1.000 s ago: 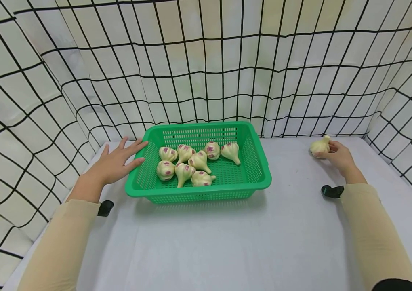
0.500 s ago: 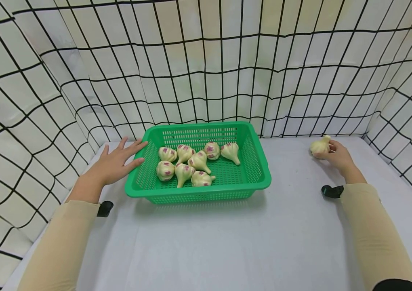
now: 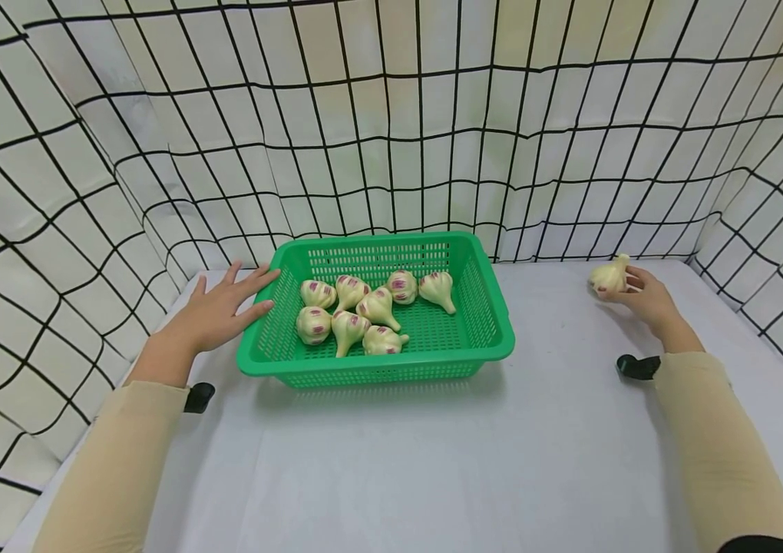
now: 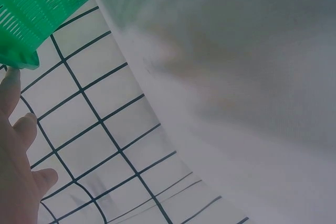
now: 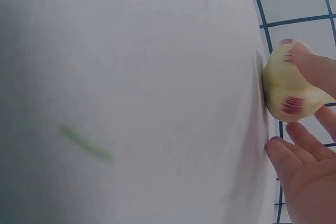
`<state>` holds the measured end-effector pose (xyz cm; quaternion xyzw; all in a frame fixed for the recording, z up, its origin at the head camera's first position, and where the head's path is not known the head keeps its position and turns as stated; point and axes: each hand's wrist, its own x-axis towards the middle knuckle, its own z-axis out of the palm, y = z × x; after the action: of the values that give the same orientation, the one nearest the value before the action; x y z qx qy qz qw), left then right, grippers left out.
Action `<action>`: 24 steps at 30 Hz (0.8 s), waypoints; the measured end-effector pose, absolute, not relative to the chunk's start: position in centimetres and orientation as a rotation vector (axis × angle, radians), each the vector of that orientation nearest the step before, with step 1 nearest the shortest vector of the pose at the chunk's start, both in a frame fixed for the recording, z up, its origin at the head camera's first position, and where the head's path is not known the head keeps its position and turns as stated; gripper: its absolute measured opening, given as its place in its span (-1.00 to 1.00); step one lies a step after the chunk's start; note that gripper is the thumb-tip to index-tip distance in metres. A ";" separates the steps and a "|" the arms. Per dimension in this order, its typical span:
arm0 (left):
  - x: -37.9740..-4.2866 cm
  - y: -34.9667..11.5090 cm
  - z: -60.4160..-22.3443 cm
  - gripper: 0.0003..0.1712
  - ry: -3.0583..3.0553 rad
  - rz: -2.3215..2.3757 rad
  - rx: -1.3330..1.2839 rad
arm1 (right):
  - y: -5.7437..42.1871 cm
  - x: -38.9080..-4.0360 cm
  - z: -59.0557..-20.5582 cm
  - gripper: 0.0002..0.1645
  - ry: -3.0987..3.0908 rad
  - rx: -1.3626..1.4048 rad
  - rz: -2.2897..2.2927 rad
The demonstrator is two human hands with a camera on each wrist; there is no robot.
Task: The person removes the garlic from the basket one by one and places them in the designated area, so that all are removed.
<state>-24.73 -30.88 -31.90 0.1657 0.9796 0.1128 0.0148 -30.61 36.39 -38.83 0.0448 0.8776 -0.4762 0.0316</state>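
In the head view, my left hand (image 3: 215,315) lies with fingers spread against the left rim of a green plastic basket (image 3: 391,367). Its fingertips meet the basket's edge (image 4: 21,59) in the left wrist view. Several cream garlic bulbs with purple streaks, such as one garlic bulb (image 3: 313,325), lie inside, mostly toward the left and middle. Far to the right, my right hand (image 3: 652,303) holds a single garlic bulb (image 3: 609,276) at the table surface, its stem pointing up. From the right wrist view, the thumb (image 5: 315,69) presses on this bulb and the fingers are beneath it.
A white cloth covers the table (image 3: 391,461). Black netting (image 3: 398,146) over white sheeting rises behind the basket and along both sides. A dark wrist camera (image 3: 199,397) sits by the left sleeve, another camera (image 3: 636,367) by the right one.
My right hand and forearm have shifted slightly to the right, and the garlic bulb there has tipped a little, its stem a touch higher. The left hand and basket stay practically still.
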 end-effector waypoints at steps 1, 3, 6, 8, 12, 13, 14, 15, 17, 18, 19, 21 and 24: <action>-24.7 -30.9 -31.9 -0.18 3.048 0.353 0.516 | 36.5 -30.6 -38.8 0.19 2.706 0.140 -1.462; -24.7 -30.9 -31.9 -0.18 3.049 0.358 0.519 | 36.6 -30.5 -38.9 0.20 2.710 0.151 -1.452; -24.7 -30.9 -32.0 -0.19 3.053 0.375 0.525 | 36.9 -30.4 -38.8 0.19 2.715 0.145 -1.443; -24.7 -30.9 -32.0 -0.18 3.055 0.379 0.527 | 37.0 -30.3 -38.8 0.17 2.718 0.135 -1.440; -24.6 -31.0 -32.0 -0.18 3.052 0.389 0.525 | 37.5 -30.1 -39.0 0.14 2.736 0.108 -1.416; -24.5 -31.0 -32.0 -0.18 3.051 0.390 0.523 | 37.7 -30.0 -39.0 0.14 2.739 0.105 -1.417; -24.5 -31.0 -32.0 -0.18 3.050 0.391 0.524 | 37.8 -29.9 -39.1 0.13 2.742 0.101 -1.423; -24.5 -31.0 -32.0 -0.18 3.048 0.394 0.525 | 38.0 -29.8 -39.1 0.12 2.745 0.102 -1.420; -24.5 -31.0 -32.0 -0.19 3.048 0.392 0.526 | 38.3 -29.5 -39.1 0.09 2.750 0.100 -1.427; -24.5 -31.0 -32.0 -0.19 3.049 0.388 0.526 | 38.4 -29.3 -39.1 0.07 2.753 0.097 -1.425; -24.5 -31.0 -32.0 -0.19 3.050 0.383 0.527 | 38.6 -29.1 -39.1 0.05 2.760 0.094 -1.421; -24.6 -31.0 -31.9 -0.19 3.052 0.378 0.529 | 38.8 -28.8 -38.9 0.03 2.782 0.078 -1.397; -24.6 -31.0 -31.8 -0.18 3.050 0.372 0.530 | 38.9 -28.3 -38.4 -0.02 2.820 0.034 -1.391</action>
<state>-24.56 -30.95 -31.84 0.1700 0.9781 0.1195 0.0118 -28.31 38.85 -38.41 0.0107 0.8967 -0.4424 -0.0016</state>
